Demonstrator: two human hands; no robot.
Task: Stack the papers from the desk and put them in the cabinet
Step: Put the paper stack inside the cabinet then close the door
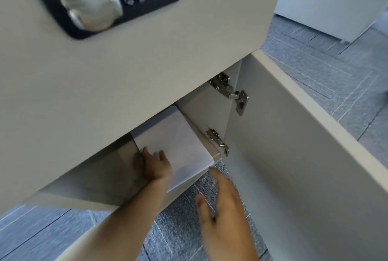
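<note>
A stack of white papers [178, 141] lies flat on the floor of the open lower cabinet compartment [212, 149], with its near corner sticking out past the front edge. My left hand [155, 166] rests palm-down on the stack's near left corner, fingers spread. My right hand [222, 206] hovers open just in front of the stack's near right corner, fingers apart, holding nothing. The stack's far end is hidden under the drawer front above.
The cabinet door [294, 155] stands swung open on the right, held by two metal hinges [233, 92]. Above the compartment is a grey drawer front with a black combination lock and silver knob [90, 2]. Blue-grey carpet tiles [315, 67] cover the floor.
</note>
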